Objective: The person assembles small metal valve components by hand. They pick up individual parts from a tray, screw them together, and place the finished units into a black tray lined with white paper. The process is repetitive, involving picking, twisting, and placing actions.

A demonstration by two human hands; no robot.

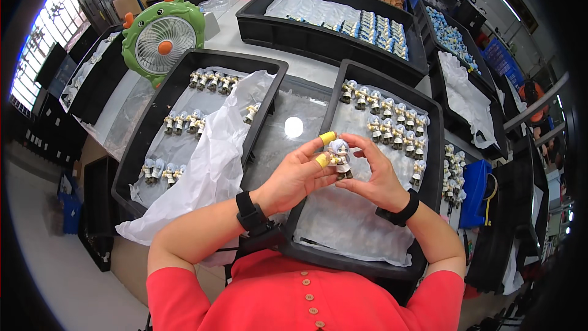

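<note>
Figurine (340, 158) front and centre, and I've got both hands on it over the near end of the right-hand black tray (436, 147). My left hand (297, 178) has its fingers curled in on the little grey-haired figure from the left, two of the fingertips capped in yellow finger cots (327, 138). My right hand (376, 175) closes on it from the other side, thumb low near the figure's feet, the other fingers arched over its head. The figure stands upright between the two grips, held clear above the white plastic liner (349, 227).

Further back in that tray I see rows of matching figurines (392, 119) standing together. To my left, a second black tray (150, 129) holds more small groups of them, with a white plastic sheet (211, 165) crumpled across its right half. Beyond that tray stands a green desk fan (162, 37) with orange horns. Black wristbands on both my wrists.
</note>
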